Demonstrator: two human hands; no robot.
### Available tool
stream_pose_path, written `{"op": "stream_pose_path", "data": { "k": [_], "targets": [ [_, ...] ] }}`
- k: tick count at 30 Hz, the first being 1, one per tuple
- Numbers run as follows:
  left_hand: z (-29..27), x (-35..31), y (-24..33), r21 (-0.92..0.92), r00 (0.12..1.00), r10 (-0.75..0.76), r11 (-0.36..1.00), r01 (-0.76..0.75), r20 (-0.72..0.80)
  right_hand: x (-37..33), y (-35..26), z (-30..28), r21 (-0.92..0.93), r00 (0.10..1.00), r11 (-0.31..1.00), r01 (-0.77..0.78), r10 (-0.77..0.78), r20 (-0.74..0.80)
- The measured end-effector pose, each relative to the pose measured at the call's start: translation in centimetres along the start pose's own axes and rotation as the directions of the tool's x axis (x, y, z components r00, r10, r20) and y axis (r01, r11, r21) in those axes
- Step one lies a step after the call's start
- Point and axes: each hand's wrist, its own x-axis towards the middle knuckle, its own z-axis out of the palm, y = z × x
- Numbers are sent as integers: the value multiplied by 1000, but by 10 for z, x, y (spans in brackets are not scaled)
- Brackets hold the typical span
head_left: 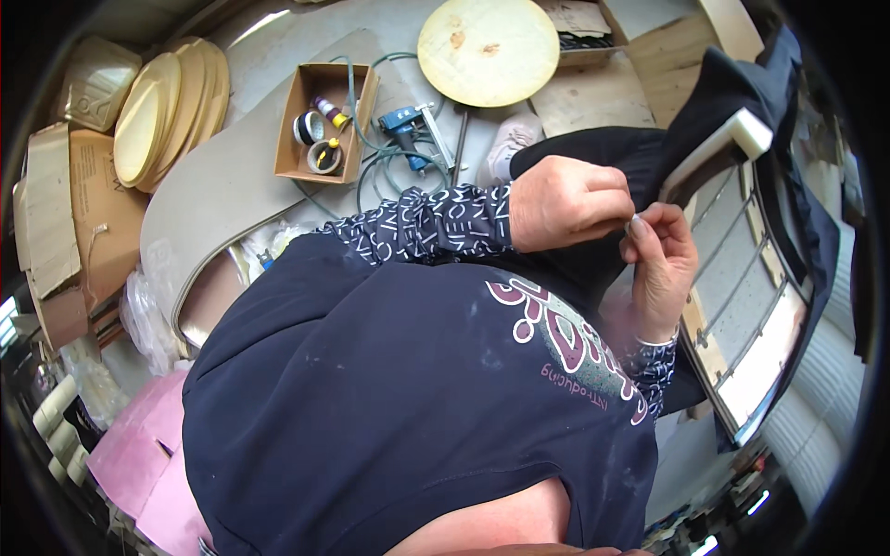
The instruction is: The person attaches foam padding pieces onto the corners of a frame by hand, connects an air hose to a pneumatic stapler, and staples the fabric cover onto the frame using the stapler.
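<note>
While the left hand (567,206) and the right hand (660,264) meet at the fingertips, right of the frame's centre, the open-sided furniture frame (709,363) stands tilted just beyond them, toward the right edge of the picture. Both grips are closed: the left fingers curl in against the thumb, the right thumb and forefinger press together — whatever may be pinched there is too small to tell. The dark cloth (758,82) drapes over the frame's upper end and down its right side, and a pale corner piece (756,135) shows bare to the upper right of the fingertips.

At the upper centre, a blue air tool (402,126) lies on the floor beside a cardboard box (289,125) with spools in it — well apart from both hands. A round board (489,54) sits at the top of the picture.
</note>
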Motion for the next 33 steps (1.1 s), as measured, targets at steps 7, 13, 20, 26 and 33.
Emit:
{"op": "stream_pose_path", "data": {
  "k": [7, 13, 20, 26, 33],
  "targets": [
    [-27, -32, -64, -182, 884, -467, 872, 455, -25, 17, 28, 21, -245, 998, 969, 16, -2, 59],
    [-43, -159, -299, -601, 43, -973, 174, 780, -227, 42, 44, 37, -641, 778, 478, 601, -166, 606],
    [-29, -148, -419, 147, 202, -761, 141, 979, -616, 53, 58, 25, -541, 740, 541, 644, -259, 621],
    [-14, -112, -446, 393, 333, -799, 133, 910, -500, 55, 58, 13, -549, 787, 628, 551, -174, 591],
    [-15, -95, -447, 747, 556, -782, 185, 639, -281, 53, 57, 14, -536, 773, 615, 578, -202, 602]
  ]
}}
